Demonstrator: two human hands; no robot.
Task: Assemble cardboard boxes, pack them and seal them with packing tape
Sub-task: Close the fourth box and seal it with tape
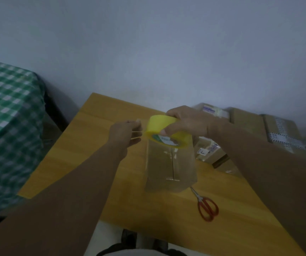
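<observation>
A small closed cardboard box (170, 169) stands on the wooden table (96, 145), its top seam running away from me. Above its far end my right hand (187, 122) grips a yellow roll of packing tape (160, 129), fingers over the top and thumb in the core. Just left of the roll, my left hand (125, 133) pinches the free end of the tape, and a short strip stretches between hand and roll.
Red-handled scissors (206, 206) lie on the table near the box's front right corner. Several taped and labelled cardboard boxes (248, 122) are stacked at the right beyond the table. A green checked cloth (6, 111) covers furniture at the left. A plain wall stands behind.
</observation>
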